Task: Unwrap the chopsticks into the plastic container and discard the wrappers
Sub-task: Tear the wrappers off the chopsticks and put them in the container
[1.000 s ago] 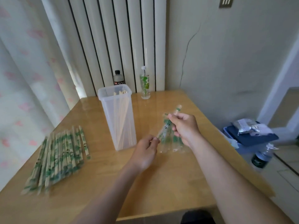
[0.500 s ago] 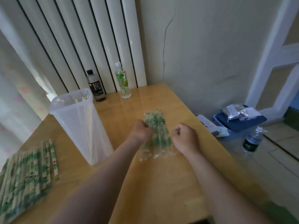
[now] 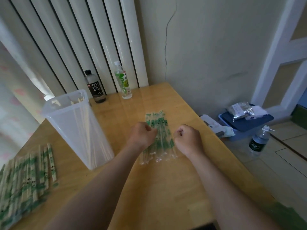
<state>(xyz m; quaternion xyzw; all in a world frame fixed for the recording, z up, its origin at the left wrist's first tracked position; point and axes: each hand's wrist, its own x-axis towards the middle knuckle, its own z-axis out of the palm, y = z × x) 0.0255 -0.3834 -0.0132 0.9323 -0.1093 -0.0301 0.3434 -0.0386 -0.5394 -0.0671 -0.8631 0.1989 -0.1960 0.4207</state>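
A small pile of empty clear wrappers (image 3: 158,121) with green print lies flat on the wooden table (image 3: 166,188). My left hand (image 3: 142,133) is curled with its fingertips on the pile's left edge. Just beside the right edge, my right hand (image 3: 188,138) is a closed fist with nothing visible in it. The tall clear plastic container (image 3: 69,127) stands upright to the left, with bare chopsticks (image 3: 101,146) leaning inside. Several wrapped chopsticks (image 3: 28,176) lie in a row at the table's left edge.
A dark soda bottle (image 3: 94,87) and a green-labelled bottle (image 3: 123,82) stand at the back by the radiator. On the floor to the right, a blue box (image 3: 245,124) carries foil packets, and a water bottle (image 3: 259,141) stands by it.
The wrappers were held up in my right hand; now they lie flat on the table between both curled hands. The view has swung to the right.
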